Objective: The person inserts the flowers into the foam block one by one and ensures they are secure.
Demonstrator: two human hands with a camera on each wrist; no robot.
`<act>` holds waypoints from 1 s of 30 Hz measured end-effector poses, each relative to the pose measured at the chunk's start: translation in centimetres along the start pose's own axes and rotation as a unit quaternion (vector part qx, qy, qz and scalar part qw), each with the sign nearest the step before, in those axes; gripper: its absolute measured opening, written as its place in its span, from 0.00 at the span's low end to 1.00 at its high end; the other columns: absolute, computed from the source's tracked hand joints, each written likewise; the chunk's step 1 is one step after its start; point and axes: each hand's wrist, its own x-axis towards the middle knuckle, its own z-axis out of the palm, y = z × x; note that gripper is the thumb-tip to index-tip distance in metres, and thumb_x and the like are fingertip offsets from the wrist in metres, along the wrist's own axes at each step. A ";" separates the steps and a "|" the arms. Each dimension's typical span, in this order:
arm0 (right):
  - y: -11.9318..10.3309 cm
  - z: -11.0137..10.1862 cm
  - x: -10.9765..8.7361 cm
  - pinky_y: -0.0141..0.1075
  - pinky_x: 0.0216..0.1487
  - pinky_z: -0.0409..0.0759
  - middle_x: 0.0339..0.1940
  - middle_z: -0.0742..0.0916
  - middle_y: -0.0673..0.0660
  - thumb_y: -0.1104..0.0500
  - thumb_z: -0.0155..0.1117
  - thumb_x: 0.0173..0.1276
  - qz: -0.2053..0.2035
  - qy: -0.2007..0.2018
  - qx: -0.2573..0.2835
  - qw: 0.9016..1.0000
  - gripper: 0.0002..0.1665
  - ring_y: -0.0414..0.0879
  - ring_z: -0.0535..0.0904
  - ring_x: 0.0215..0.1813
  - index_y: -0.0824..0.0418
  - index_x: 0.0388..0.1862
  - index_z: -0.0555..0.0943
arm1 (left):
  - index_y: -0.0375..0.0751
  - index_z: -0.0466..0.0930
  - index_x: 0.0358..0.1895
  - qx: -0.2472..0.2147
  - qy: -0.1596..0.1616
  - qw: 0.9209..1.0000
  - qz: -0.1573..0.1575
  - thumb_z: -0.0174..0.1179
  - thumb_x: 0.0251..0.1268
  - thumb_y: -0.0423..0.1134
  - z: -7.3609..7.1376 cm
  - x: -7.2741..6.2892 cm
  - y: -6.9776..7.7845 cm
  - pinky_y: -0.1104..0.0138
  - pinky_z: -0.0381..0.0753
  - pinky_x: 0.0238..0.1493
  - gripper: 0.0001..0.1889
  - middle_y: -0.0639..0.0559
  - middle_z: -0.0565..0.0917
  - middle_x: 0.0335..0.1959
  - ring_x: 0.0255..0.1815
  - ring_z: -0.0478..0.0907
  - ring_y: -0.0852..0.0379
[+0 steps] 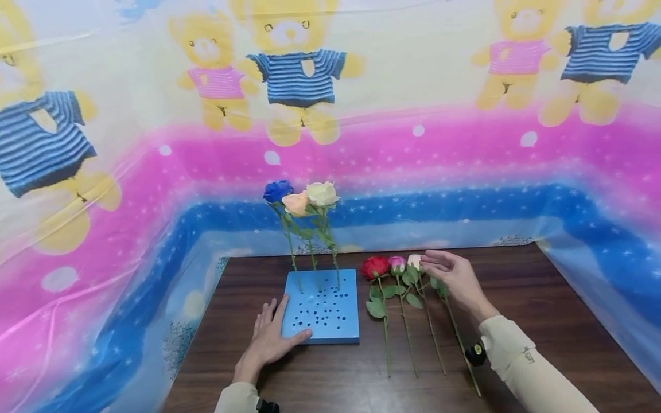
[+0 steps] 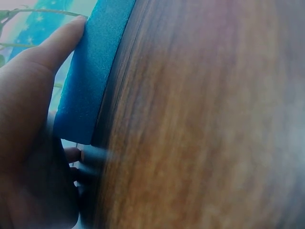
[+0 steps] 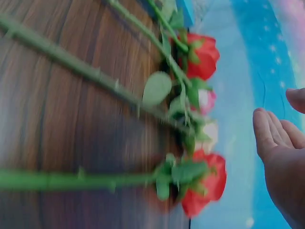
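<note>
A: What takes up the most room?
B: The printed cloth (image 1: 387, 143) behind everything, with teddy bears in striped tops above pink and blue bands. In front of it lies the worktop (image 1: 222, 327), dark brown and wood-grained.
A: And on that?
B: A light-blue block (image 1: 330, 337), thick and square-cornered, with a matte, grainy side.
A: The roses?
B: Three stand in the block's far half, blooms crowded together: a deep blue rose (image 1: 277, 191) on the left, a peach rose (image 1: 295, 203) in the middle, a white rose (image 1: 321, 194) on the right, all on thin, leafy green stems. Four more lie side by side on the worktop, right of the block, blooms toward the cloth: a red rose (image 1: 374, 267), a pink rose (image 1: 397, 264), a cream rose (image 1: 415, 262) and, outermost, a second red rose (image 3: 217, 176) on a thorny stem.
A: How are the hands?
B: Well apart. The left hand (image 1: 271, 341) rests against the block's left side, fingers extended, thumb at the near edge. The right hand (image 1: 457, 281) hovers by the outermost rose — fingers straight, thumb away from them, a gap between it and the blooms.
A: Anything tiny?
B: Holes (image 1: 324, 315) — dark dots scattered over the block's top.
</note>
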 end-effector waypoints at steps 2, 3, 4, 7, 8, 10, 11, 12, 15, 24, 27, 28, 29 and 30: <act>0.1 -1.1 -0.6 0.26 0.61 0.85 0.74 0.83 0.74 0.60 0.71 0.83 0.015 0.006 -0.005 1.000 0.33 0.61 0.83 0.75 0.70 0.81 0.75 | 0.52 0.42 0.95 -0.001 -0.002 1.000 -0.001 0.69 0.68 0.73 0.0 0.0 0.0 0.29 0.32 0.87 0.63 0.28 0.45 0.92 0.93 0.32 0.26; 0.2 -1.6 -0.9 0.26 0.62 0.85 0.74 0.83 0.74 0.60 0.71 0.84 0.023 0.008 -0.009 1.000 0.34 0.60 0.83 0.75 0.70 0.81 0.74 | 0.52 0.42 0.95 -0.002 -0.004 1.000 -0.001 0.70 0.68 0.73 -0.1 0.0 0.1 0.28 0.32 0.87 0.63 0.28 0.45 0.92 0.93 0.31 0.26; 0.4 -2.1 -1.2 0.26 0.62 0.85 0.74 0.83 0.73 0.59 0.71 0.84 0.029 0.009 -0.014 0.999 0.34 0.59 0.84 0.74 0.70 0.81 0.74 | 0.52 0.42 0.95 -0.003 -0.005 1.000 -0.001 0.70 0.68 0.73 -0.1 -0.1 0.1 0.28 0.32 0.87 0.63 0.28 0.44 0.92 0.92 0.31 0.26; 0.9 -3.3 -2.1 0.27 0.62 0.85 0.72 0.86 0.70 0.57 0.72 0.84 0.044 0.011 -0.035 0.998 0.33 0.54 0.86 0.71 0.69 0.80 0.76 | 0.52 0.42 0.95 -0.004 -0.006 1.000 0.001 0.69 0.68 0.73 -0.2 0.0 0.1 0.27 0.32 0.87 0.63 0.27 0.44 0.92 0.92 0.31 0.25; 1.1 -3.7 -2.3 0.28 0.62 0.86 0.72 0.86 0.71 0.57 0.72 0.84 0.047 0.007 -0.035 0.998 0.33 0.53 0.87 0.70 0.70 0.80 0.76 | 0.52 0.42 0.95 -0.003 -0.006 1.000 0.001 0.69 0.68 0.74 -0.2 0.0 0.1 0.27 0.32 0.86 0.63 0.27 0.45 0.92 0.92 0.31 0.25; 1.6 -4.2 -2.7 0.31 0.62 0.87 0.71 0.86 0.73 0.59 0.71 0.83 0.050 -0.007 -0.030 0.998 0.32 0.55 0.89 0.68 0.73 0.78 0.77 | 0.52 0.43 0.95 -0.002 -0.005 1.000 0.001 0.69 0.68 0.74 -0.2 0.1 0.1 0.27 0.33 0.86 0.63 0.27 0.45 0.92 0.92 0.32 0.24; 1.9 -4.4 -2.9 0.31 0.62 0.87 0.71 0.86 0.74 0.60 0.70 0.84 0.051 -0.014 -0.029 0.998 0.31 0.57 0.89 0.68 0.74 0.78 0.77 | 0.52 0.43 0.95 -0.001 -0.004 1.000 0.000 0.69 0.68 0.74 -0.1 0.1 0.1 0.27 0.33 0.86 0.63 0.27 0.45 0.92 0.92 0.32 0.24; 2.2 -4.6 -3.1 0.32 0.62 0.88 0.70 0.85 0.75 0.61 0.70 0.84 0.054 -0.020 -0.025 0.998 0.30 0.60 0.89 0.68 0.75 0.77 0.77 | 0.52 0.43 0.95 0.001 -0.004 1.000 0.001 0.69 0.68 0.74 -0.1 0.1 0.1 0.27 0.33 0.86 0.63 0.27 0.45 0.92 0.92 0.32 0.24; 2.8 -5.0 -3.8 0.31 0.60 0.88 0.68 0.87 0.74 0.62 0.70 0.83 0.064 -0.025 -0.029 0.997 0.30 0.63 0.89 0.67 0.76 0.77 0.77 | 0.52 0.43 0.95 0.003 -0.005 1.000 0.001 0.69 0.69 0.74 -0.1 0.0 0.2 0.27 0.33 0.86 0.63 0.27 0.45 0.92 0.92 0.32 0.24; 4.7 -4.8 -4.8 0.31 0.52 0.89 0.59 0.93 0.66 0.59 0.74 0.81 0.104 -0.016 -0.088 0.991 0.29 0.48 0.93 0.56 0.72 0.73 0.81 | 0.52 0.42 0.95 0.005 -0.006 1.000 0.000 0.69 0.69 0.74 -0.1 0.0 0.1 0.27 0.33 0.87 0.63 0.27 0.45 0.92 0.92 0.32 0.24; 5.2 -4.7 -5.0 0.34 0.52 0.90 0.59 0.92 0.67 0.61 0.75 0.80 0.113 -0.019 -0.088 0.990 0.28 0.51 0.93 0.55 0.73 0.73 0.81 | 0.52 0.42 0.95 0.005 -0.007 1.000 0.000 0.69 0.69 0.74 -0.1 0.0 0.1 0.28 0.32 0.87 0.63 0.27 0.45 0.92 0.92 0.32 0.24; 5.3 -4.7 -5.0 0.35 0.51 0.90 0.58 0.92 0.67 0.61 0.75 0.79 0.116 -0.018 -0.089 0.989 0.28 0.52 0.93 0.55 0.72 0.72 0.82 | 0.52 0.42 0.95 0.005 -0.007 1.000 -0.001 0.69 0.69 0.74 -0.1 0.0 0.1 0.28 0.32 0.87 0.63 0.27 0.45 0.92 0.92 0.32 0.25; 5.4 -4.7 -5.1 0.36 0.50 0.91 0.57 0.92 0.66 0.61 0.76 0.79 0.118 -0.020 -0.094 0.988 0.28 0.52 0.92 0.54 0.73 0.72 0.82 | 0.52 0.42 0.95 0.005 -0.008 1.000 -0.001 0.69 0.69 0.74 -0.1 0.0 0.1 0.28 0.32 0.87 0.63 0.28 0.44 0.92 0.92 0.32 0.25; 5.5 -4.7 -5.1 0.37 0.49 0.91 0.56 0.92 0.66 0.61 0.77 0.78 0.122 -0.021 -0.097 0.988 0.29 0.53 0.92 0.53 0.73 0.72 0.82 | 0.52 0.42 0.95 0.005 -0.008 1.000 -0.001 0.68 0.69 0.74 -0.1 0.0 0.1 0.28 0.32 0.87 0.63 0.27 0.44 0.92 0.92 0.32 0.25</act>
